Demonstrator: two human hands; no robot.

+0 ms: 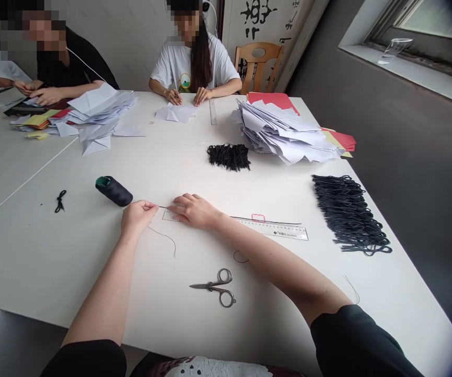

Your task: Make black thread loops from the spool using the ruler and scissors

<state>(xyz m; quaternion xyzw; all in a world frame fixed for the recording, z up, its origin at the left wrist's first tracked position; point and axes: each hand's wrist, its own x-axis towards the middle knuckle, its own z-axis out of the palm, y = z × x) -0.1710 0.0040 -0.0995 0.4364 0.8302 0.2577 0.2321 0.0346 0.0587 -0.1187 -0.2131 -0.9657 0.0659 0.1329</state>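
My left hand [137, 217] pinches one end of a black cord [267, 220], just in front of a spool of black thread [114, 191] lying on its side. The cord runs rightward under my right hand [194, 210] and along the upper edge of a clear ruler [288, 230]. My right hand lies flat with fingers stretched out over the ruler's left part and the cord. A small red outline [258, 218] marks a spot by the ruler. A loose thread [171, 241] trails below my left hand. Scissors [213, 287] with spread handles lie nearer me.
Bundles of black looped cords [347, 214] lie at right, with a smaller bundle [229, 157] farther back. One knotted cord [60, 201] is at left. Paper stacks [284, 131] stand at the back right and back left. Across the table [163, 324], people handle paper.
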